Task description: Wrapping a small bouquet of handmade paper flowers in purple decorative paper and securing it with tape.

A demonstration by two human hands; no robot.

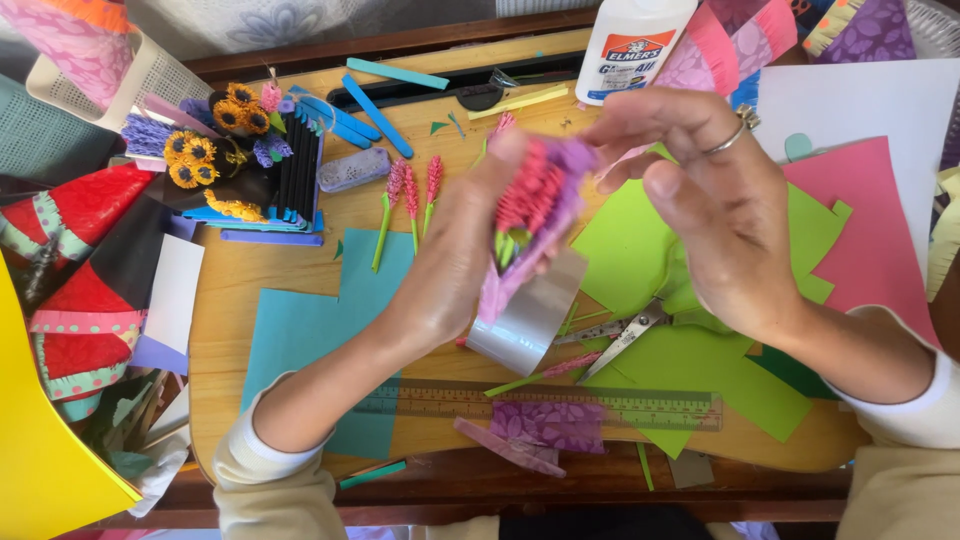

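My left hand (455, 255) holds a bunch of pink paper flowers (528, 195) wrapped in purple patterned paper, raised above the wooden table (225, 290). My right hand (715, 205), with a ring on one finger, hovers over the bunch's right side, fingers curved and touching the purple wrap at its top edge. Both hands are blurred by motion. A strip of clear shiny film (528, 320) hangs below the bunch.
Loose pink paper flowers (410, 195) with green stems lie on the table, beside a black box of yellow and purple paper flowers (225, 150). Scissors (620, 335), a clear ruler (540, 405), a white glue bottle (630, 45), and green (700, 370), pink (865, 235) and blue paper sheets (310, 330) surround the hands.
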